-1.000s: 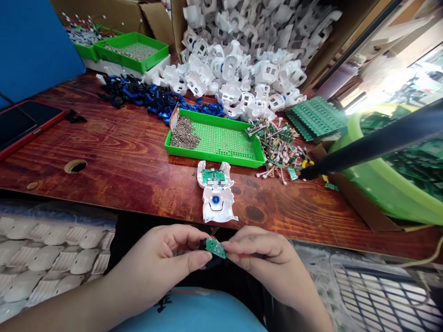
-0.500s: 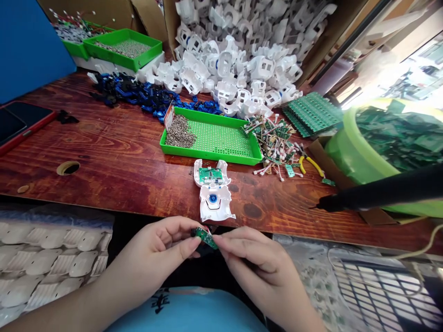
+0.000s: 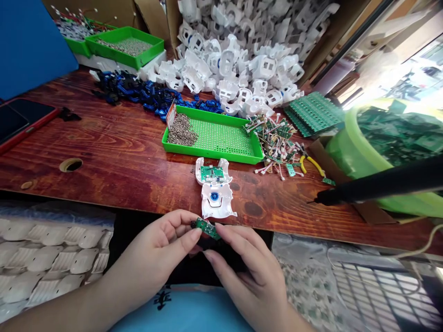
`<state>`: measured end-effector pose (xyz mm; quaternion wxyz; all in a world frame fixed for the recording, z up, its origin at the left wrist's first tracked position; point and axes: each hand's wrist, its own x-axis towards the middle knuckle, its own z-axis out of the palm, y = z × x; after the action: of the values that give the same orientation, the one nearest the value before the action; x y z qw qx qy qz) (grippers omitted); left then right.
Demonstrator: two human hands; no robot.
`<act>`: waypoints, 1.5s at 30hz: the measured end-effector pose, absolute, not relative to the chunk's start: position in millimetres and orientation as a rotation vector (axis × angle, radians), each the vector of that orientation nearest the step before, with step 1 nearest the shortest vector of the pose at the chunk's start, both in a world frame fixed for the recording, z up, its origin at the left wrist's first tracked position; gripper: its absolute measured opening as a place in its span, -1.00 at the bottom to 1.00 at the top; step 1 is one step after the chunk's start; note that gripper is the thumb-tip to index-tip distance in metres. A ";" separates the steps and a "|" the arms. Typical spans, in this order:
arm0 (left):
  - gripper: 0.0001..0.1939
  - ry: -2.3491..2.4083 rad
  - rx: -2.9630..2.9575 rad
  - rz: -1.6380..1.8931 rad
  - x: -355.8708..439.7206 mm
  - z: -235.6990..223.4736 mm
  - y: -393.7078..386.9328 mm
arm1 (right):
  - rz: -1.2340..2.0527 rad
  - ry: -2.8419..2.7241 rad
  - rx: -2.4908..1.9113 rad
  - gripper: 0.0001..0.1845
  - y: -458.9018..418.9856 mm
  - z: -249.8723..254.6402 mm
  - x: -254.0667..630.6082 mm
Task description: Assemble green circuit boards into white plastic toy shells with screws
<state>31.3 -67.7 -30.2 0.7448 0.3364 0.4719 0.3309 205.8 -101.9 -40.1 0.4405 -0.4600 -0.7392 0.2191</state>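
Observation:
Below the table's front edge, my left hand (image 3: pixel 161 251) pinches a small green circuit board (image 3: pixel 206 227) between thumb and fingers. My right hand (image 3: pixel 244 272) touches the board's right end with its fingertips, the fingers fairly straight and close together. Just beyond them on the wooden table (image 3: pixel 114 152) lies an opened white plastic shell (image 3: pixel 215 193) with a green board in its upper half and a blue button in its lower half.
A green tray (image 3: pixel 221 138) holds a heap of small screws. Behind it lie white shells (image 3: pixel 235 60), blue parts (image 3: pixel 138 94), wired boards (image 3: pixel 277 138) and yellow-handled cutters (image 3: pixel 311 162). A black tool (image 3: pixel 377 184) reaches in from the right over a green tub (image 3: pixel 349 157). A phone (image 3: pixel 20 117) lies left.
My hands rose slightly with the board toward the table edge. My right hand's fingers straightened from a pinch to touching the board's end. The black tool dropped lower on the right.

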 end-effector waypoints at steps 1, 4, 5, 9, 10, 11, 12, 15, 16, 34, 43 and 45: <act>-0.93 1.020 0.719 0.733 31.6 -29.7 -68.1 | 0.505 -1.834 -1.150 -0.50 -101.8 -40.3 204.2; -0.94 0.977 0.674 0.763 31.3 -30.2 -69.4 | 0.414 -1.853 -1.160 -0.52 -100.9 -39.5 200.6; -0.94 0.966 0.668 0.770 31.0 -30.7 -69.7 | 0.389 -1.861 -1.160 -0.52 -100.8 -39.1 199.6; -0.95 0.937 0.631 0.789 30.6 -31.0 -70.8 | 0.327 -1.870 -1.169 -0.50 -102.4 -38.8 196.2; -0.95 0.932 0.616 0.794 30.5 -30.6 -71.0 | 0.323 -1.867 -1.173 -0.50 -102.9 -38.9 195.4; -0.94 0.931 0.607 0.798 30.4 -30.1 -71.3 | 0.325 -1.862 -1.179 -0.49 -103.2 -38.9 194.5; -0.94 0.932 0.602 0.797 30.3 -29.6 -71.6 | 0.327 -1.856 -1.181 -0.49 -103.5 -38.8 193.8; -0.93 0.935 0.602 0.796 29.7 -29.1 -72.1 | 0.333 -1.839 -1.181 -0.49 -103.7 -38.4 192.2; -0.93 0.935 0.602 0.796 29.6 -29.1 -72.2 | 0.335 -1.838 -1.176 -0.49 -103.6 -38.4 191.9; -0.93 1.118 0.814 0.811 26.1 -26.5 -73.2 | 0.725 -1.745 -1.100 -0.51 -92.1 -26.5 198.2; -0.93 1.086 0.774 0.803 25.5 -31.1 -74.9 | 0.685 -1.660 -1.117 -0.61 -93.7 -29.3 192.6; -0.94 1.097 0.779 0.805 26.3 -31.4 -74.3 | 0.688 -1.644 -1.151 -0.66 -94.0 -29.6 191.9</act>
<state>26.3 -74.3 -31.4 0.7081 0.3508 0.4941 0.3625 191.9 -94.0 -29.6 0.4883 -0.4735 -0.6763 0.2829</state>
